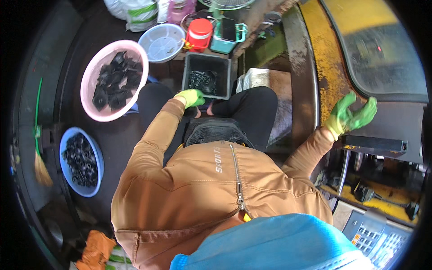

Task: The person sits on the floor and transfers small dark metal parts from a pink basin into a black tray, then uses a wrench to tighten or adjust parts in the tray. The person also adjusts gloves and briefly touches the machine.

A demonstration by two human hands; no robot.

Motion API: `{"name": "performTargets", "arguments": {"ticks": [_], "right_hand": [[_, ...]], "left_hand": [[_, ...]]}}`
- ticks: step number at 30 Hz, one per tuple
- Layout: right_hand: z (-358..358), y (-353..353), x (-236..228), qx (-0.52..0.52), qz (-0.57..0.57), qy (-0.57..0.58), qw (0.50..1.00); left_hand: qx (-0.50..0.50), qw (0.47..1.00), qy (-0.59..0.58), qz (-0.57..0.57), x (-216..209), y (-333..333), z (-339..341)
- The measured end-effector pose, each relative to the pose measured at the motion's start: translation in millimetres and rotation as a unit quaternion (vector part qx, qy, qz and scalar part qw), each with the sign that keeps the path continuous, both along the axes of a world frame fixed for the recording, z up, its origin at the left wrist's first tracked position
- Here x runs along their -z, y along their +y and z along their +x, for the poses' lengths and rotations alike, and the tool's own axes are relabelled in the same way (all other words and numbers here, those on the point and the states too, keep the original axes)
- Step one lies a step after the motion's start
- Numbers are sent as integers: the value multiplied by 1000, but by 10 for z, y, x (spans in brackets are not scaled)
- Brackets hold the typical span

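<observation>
My left hand [191, 97], in a yellow-green glove, is between my knees at the near left corner of a black plastic crate [208, 95]. Its fingers look curled together; whatever they may hold is hidden. Small black parts [202, 81] lie in the bottom of that crate. Out to the right, my right hand [352, 113] is raised in a matching glove, thumb and fingers apart, with nothing in it. It is beside a yellow machine [335, 67] with worn paint and a dark window, just above a dark metal bar [375, 144].
At left stand a pink basin [85, 85] of black cone-like pieces and a blue basin [100, 157] of small black rings. Beyond my knees are an empty pale-blue basin [162, 42], a red jug [199, 33] and a teal basket [223, 45]. A button panel [373, 234] is at lower right.
</observation>
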State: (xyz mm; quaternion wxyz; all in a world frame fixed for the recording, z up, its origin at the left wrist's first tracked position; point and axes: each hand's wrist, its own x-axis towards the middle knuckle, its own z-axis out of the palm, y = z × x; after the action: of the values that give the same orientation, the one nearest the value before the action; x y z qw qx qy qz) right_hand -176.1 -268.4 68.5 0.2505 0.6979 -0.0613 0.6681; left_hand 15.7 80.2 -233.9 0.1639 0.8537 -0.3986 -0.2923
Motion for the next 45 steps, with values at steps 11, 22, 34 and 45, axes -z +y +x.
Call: {"name": "performTargets", "arguments": {"ticks": [11, 22, 34, 45], "right_hand": [[-810, -331, -111, 383, -44, -23, 923], [-972, -329, -109, 299, -29, 34, 953], [-981, -369, -78, 278, -23, 59, 959], [-1021, -476, -26, 273, -86, 43, 957]], "left_hand": [[-31, 996, 26, 76, 419, -118, 60], [47, 980, 83, 173, 170, -313, 69], [65, 993, 31, 97, 396, -195, 110], [-75, 976, 151, 136, -132, -284, -78]]}}
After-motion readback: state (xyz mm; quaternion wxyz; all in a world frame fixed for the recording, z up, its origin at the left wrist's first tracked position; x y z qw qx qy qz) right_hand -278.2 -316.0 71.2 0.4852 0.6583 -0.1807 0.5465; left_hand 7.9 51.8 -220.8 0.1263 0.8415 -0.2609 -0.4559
